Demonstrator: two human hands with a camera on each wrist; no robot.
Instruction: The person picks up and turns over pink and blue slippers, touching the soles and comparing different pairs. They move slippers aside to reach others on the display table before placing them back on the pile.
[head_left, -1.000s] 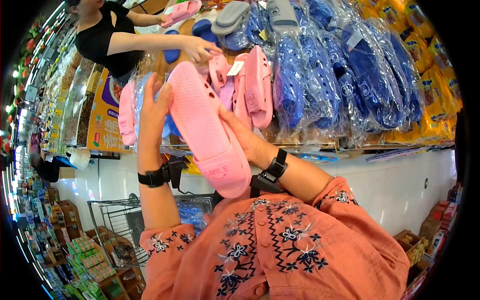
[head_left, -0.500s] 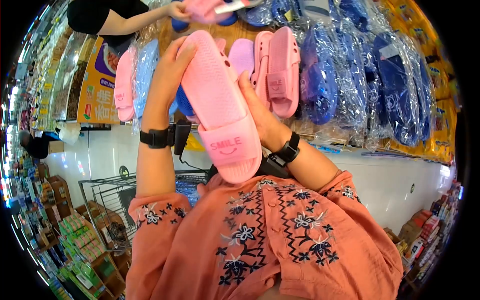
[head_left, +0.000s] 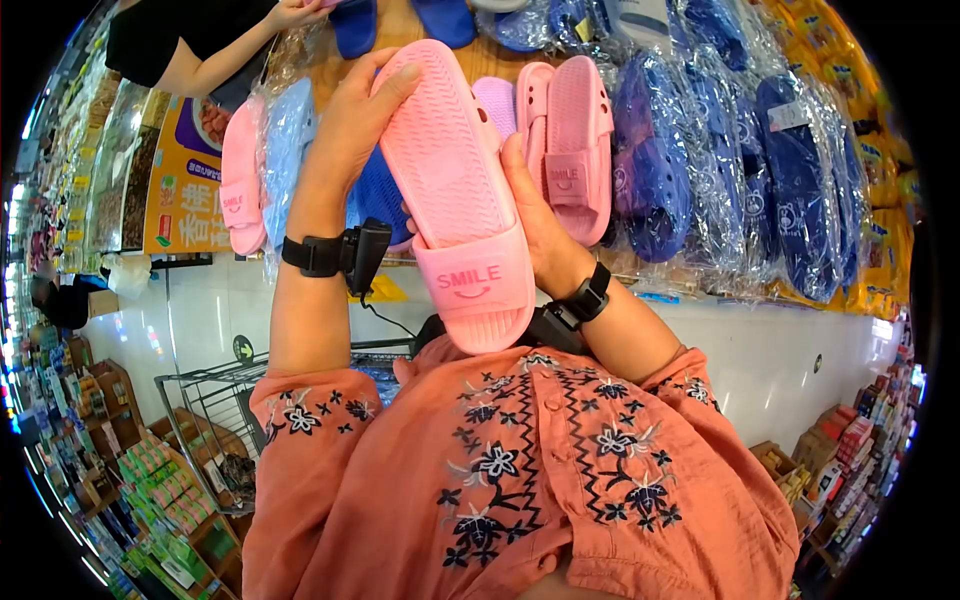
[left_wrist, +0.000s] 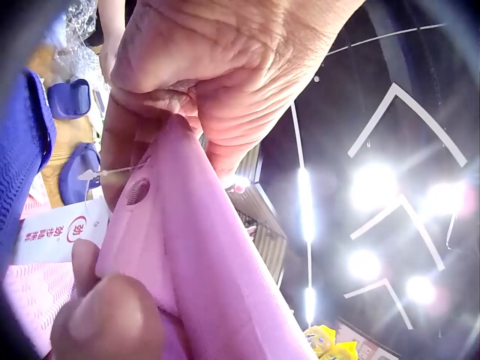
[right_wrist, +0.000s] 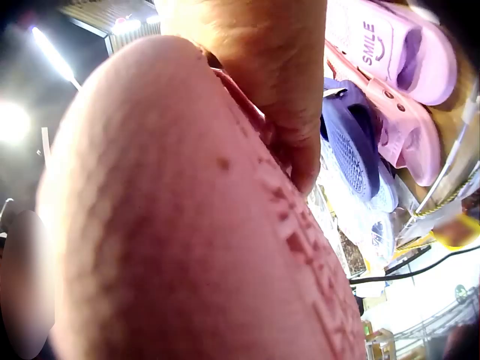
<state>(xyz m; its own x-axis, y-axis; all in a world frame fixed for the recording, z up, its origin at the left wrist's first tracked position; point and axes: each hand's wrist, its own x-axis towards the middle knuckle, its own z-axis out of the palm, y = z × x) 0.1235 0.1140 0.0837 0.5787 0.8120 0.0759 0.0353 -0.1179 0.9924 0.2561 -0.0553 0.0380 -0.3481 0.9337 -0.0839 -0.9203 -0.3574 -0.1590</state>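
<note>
A pink slipper (head_left: 455,190) marked SMILE is held up in front of the chest, its strap end toward the body. My left hand (head_left: 352,130) pinches the far end, thumb on the footbed. My right hand (head_left: 540,225) grips the side near the strap, thumb along the edge; its other fingers are mostly hidden behind. In the left wrist view a white tag (left_wrist: 64,231) hangs by a string beside the slipper (left_wrist: 217,277). The right wrist view shows the slipper's sole (right_wrist: 180,217) close up, with the right hand (right_wrist: 259,67) behind its edge.
Pink slippers (head_left: 575,150) and bagged blue slippers (head_left: 650,160) lie on the wooden display table (head_left: 400,30). Another person's arm (head_left: 235,55) reaches in at the upper left. A wire cart (head_left: 215,390) stands at the lower left, near stocked shelves.
The held slipper has risen in the head view and turned slightly more upright, with both hands still on it. The other person's hand has moved up toward the top edge.
</note>
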